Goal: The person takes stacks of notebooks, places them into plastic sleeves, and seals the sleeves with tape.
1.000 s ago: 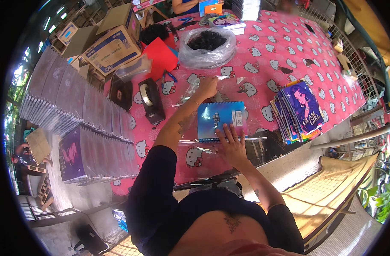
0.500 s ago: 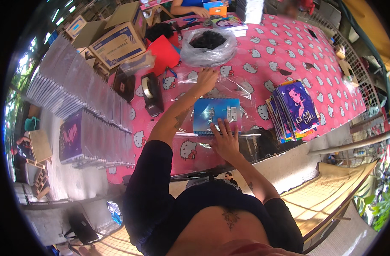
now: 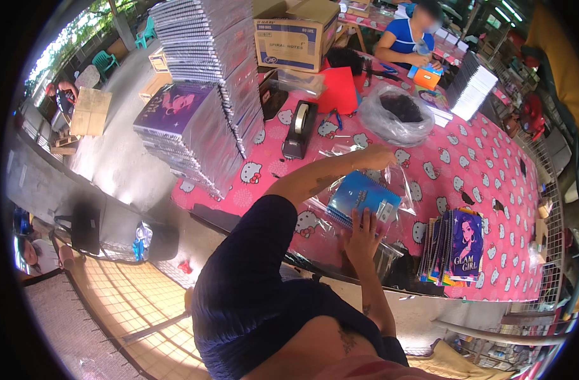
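Notebook: blue spiral notebook [image 3: 360,197] lay in a clear plastic sleeve [image 3: 390,183] near the table's [image 3: 492,164] front edge.
Right hand [image 3: 361,235]: flat, fingers spread, on its near corner.
Left hand [image 3: 377,156]: pinched the sleeve beyond its far end.

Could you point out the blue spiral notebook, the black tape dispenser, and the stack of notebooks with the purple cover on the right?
Blue spiral notebook [image 3: 360,195], head view, middle of its blue cover.
Black tape dispenser [image 3: 298,133], head view, its black body below the tape roll.
Stack of purple-cover notebooks [image 3: 465,246], head view, front cover of the nearest one.
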`<control>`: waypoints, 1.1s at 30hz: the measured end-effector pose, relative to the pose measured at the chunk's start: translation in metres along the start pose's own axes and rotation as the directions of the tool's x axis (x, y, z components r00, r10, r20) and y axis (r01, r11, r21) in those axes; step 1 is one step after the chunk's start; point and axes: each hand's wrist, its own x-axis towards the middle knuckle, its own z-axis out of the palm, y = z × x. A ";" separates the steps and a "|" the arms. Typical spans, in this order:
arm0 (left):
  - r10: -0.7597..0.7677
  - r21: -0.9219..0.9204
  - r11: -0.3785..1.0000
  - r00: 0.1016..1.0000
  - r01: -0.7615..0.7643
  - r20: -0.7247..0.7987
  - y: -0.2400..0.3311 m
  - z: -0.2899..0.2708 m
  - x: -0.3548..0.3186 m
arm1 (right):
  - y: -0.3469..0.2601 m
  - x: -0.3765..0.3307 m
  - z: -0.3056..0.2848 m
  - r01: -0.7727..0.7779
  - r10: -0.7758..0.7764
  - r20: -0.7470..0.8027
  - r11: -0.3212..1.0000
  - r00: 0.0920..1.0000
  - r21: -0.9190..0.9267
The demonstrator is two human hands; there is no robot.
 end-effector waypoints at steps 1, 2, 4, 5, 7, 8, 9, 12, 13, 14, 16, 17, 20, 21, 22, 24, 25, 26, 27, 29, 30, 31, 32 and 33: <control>0.004 -0.020 1.000 1.000 -0.005 -0.020 0.024 0.002 0.003 | 0.009 -0.003 0.001 -0.021 0.021 0.000 1.000 1.000 -0.007; 0.007 -0.035 0.999 0.999 -0.009 -0.040 0.046 0.001 0.004 | 0.017 -0.004 0.000 -0.039 0.039 -0.005 0.999 0.999 -0.012; 0.074 -0.004 0.997 0.993 -0.074 -0.097 0.075 -0.003 -0.015 | 0.021 -0.005 -0.005 -0.053 0.053 0.000 0.999 0.999 -0.006; 0.109 0.005 0.994 0.986 -0.109 -0.123 0.087 -0.004 -0.024 | 0.023 -0.001 -0.006 -0.067 0.067 0.011 0.998 0.998 -0.003; 0.083 0.125 0.990 0.989 -0.068 -0.121 0.102 -0.012 -0.059 | 0.017 0.003 -0.008 -0.048 0.047 0.016 0.999 0.999 0.015; 0.079 0.178 0.982 0.990 -0.057 -0.119 0.109 -0.010 -0.072 | 0.014 0.005 -0.010 -0.058 0.057 0.034 0.998 0.998 0.015; 0.072 0.190 0.981 0.990 -0.047 -0.125 0.114 -0.006 -0.085 | 0.010 0.007 -0.011 -0.063 0.062 0.052 0.998 0.997 0.016; -0.051 0.111 0.992 0.991 0.065 -0.122 0.129 0.018 -0.108 | 0.007 0.006 0.001 -0.067 0.067 0.028 0.998 0.997 -0.009; -0.163 0.017 0.986 0.982 0.165 -0.092 0.133 0.028 -0.115 | 0.008 0.004 0.006 -0.064 0.064 0.006 0.998 0.998 -0.018; -0.269 -0.074 0.961 0.962 0.265 -0.051 0.138 0.039 -0.120 | 0.013 0.001 0.010 -0.064 0.065 0.020 0.997 0.998 -0.043; -0.285 -0.056 0.958 0.955 0.281 -0.077 0.146 0.042 -0.123 | 0.013 0.002 0.010 -0.061 0.065 0.044 0.995 0.997 -0.076; -0.284 -0.046 0.959 0.955 0.281 -0.089 0.151 0.044 -0.123 | 0.015 0.002 0.009 -0.056 0.063 0.078 0.995 0.995 -0.084; -0.259 -0.023 0.965 0.946 0.260 -0.195 0.147 0.050 -0.132 | 0.013 0.003 0.002 -0.037 0.041 0.120 0.999 0.992 -0.038; -0.237 -0.023 0.971 0.942 0.238 -0.239 0.148 0.045 -0.128 | 0.013 0.005 0.000 -0.049 0.048 0.107 0.999 0.993 0.011; -0.337 -0.123 0.939 0.930 0.321 -0.144 0.149 0.039 -0.128 | 0.012 0.007 -0.001 -0.059 0.053 0.094 0.996 0.994 0.061; -0.481 -0.289 0.829 0.874 0.480 0.072 0.153 0.021 -0.124 | 0.026 0.006 0.017 -0.086 0.082 0.026 0.967 0.996 0.238; -0.463 -0.275 0.835 0.878 0.477 0.118 0.156 0.013 -0.117 | 0.038 0.005 0.027 -0.094 0.105 -0.018 0.942 0.994 0.322; -0.445 -0.261 0.840 0.880 0.475 0.167 0.161 0.009 -0.112 | 0.049 0.002 0.033 -0.106 0.162 -0.073 0.866 0.984 0.488; -0.427 -0.244 0.848 0.880 0.470 0.209 0.165 0.005 -0.107 | 0.062 -0.001 0.038 -0.092 0.221 -0.126 0.765 0.967 0.637; -0.274 -0.070 0.960 0.961 0.271 -0.028 0.156 0.033 -0.129 | 0.051 -0.001 0.017 -0.072 0.221 -0.173 0.790 0.960 0.609; -0.177 0.048 0.982 0.975 0.185 -0.136 0.145 0.046 -0.143 | 0.026 0.003 -0.019 -0.089 0.177 -0.173 0.902 0.969 0.423; -0.164 0.055 0.983 0.975 0.174 -0.147 0.142 0.051 -0.145 | 0.018 0.008 -0.047 -0.131 0.168 -0.178 0.971 0.970 0.201; -0.131 0.052 0.989 0.980 0.140 -0.148 0.142 0.053 -0.139 | 0.031 0.014 -0.052 -0.040 0.057 -0.195 0.995 0.979 0.089; -0.134 0.097 0.985 0.989 0.140 -0.061 0.141 0.048 -0.134 | 0.044 0.016 -0.049 0.058 -0.060 -0.180 0.998 0.982 -0.016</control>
